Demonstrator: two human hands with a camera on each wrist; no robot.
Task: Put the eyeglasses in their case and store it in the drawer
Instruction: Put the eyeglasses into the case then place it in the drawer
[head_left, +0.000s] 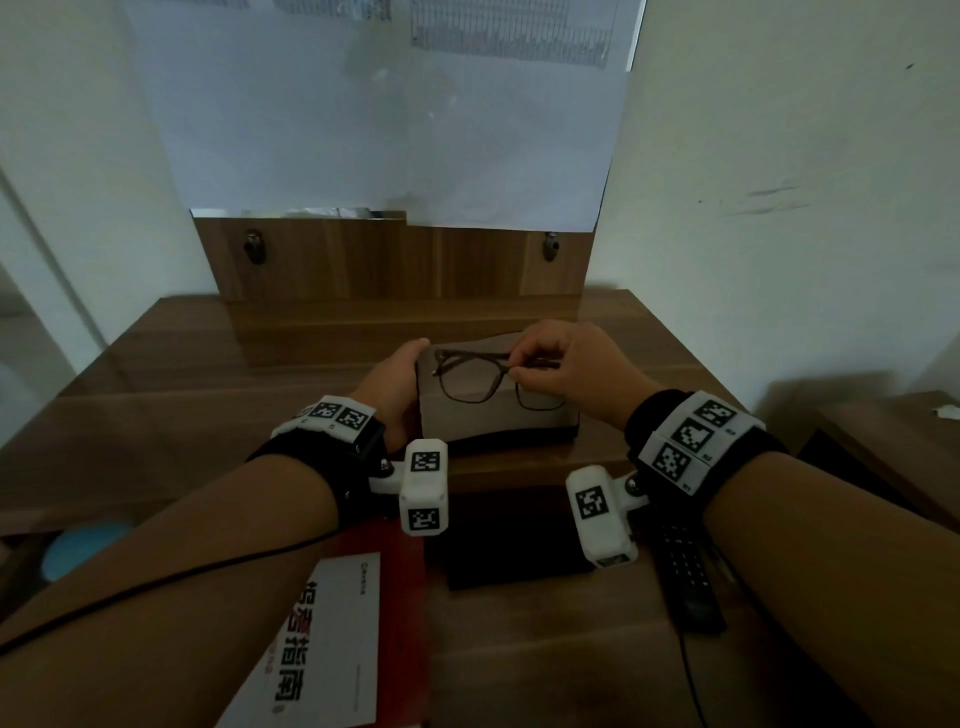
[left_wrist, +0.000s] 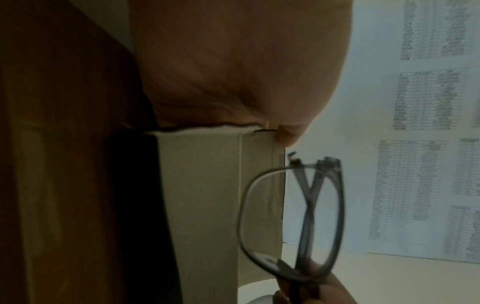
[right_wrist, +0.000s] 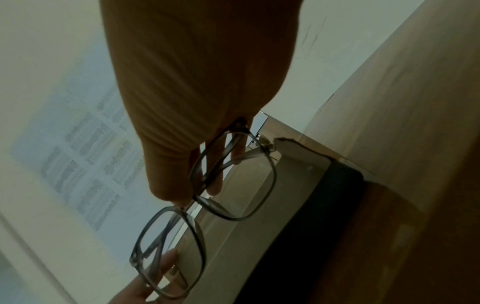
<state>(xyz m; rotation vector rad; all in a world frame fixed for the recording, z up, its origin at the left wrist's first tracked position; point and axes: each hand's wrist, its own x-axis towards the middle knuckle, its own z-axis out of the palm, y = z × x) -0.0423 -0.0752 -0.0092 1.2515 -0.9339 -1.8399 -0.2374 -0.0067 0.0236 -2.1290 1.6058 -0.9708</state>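
- On the wooden desk (head_left: 171, 374), near its back panel, stands a grey eyeglass case (head_left: 498, 410) with a dark base, its broad pale face turned up toward the head camera
- Left hand (head_left: 395, 387) is wrapped around the left end of the case, thumb tip showing at the upper left corner, so it grasps the case itself
- From the left wrist view the palm presses on the end of the case (left_wrist: 202, 205) and the fingers beyond it are hidden
- Right hand (head_left: 566, 371) pinches the eyeglasses (head_left: 488, 376) by the frame near the bridge, fingers curled in tight around it
- Those eyeglasses are folded, their temple arms crossing behind the lenses as seen in the left wrist view (left_wrist: 293, 218), and they hang just over the top of the case; whether they touch it I cannot tell
- Seen from the right wrist, the dark thin-rimmed eyeglasses (right_wrist: 207, 195) dangle below the right hand (right_wrist: 197, 82), with fingertips (right_wrist: 166, 263) of the other hand beside the lower lens
- Closer to the person an open drawer (head_left: 545, 639) holds a red and white booklet (head_left: 332, 639), a flat black item (head_left: 514, 540) and a black remote control (head_left: 685, 571)
- Behind the desk, sheets of printed paper (head_left: 389, 114) hang on the pale wall (head_left: 779, 156)
- Both wrists carry black bands with white marker blocks
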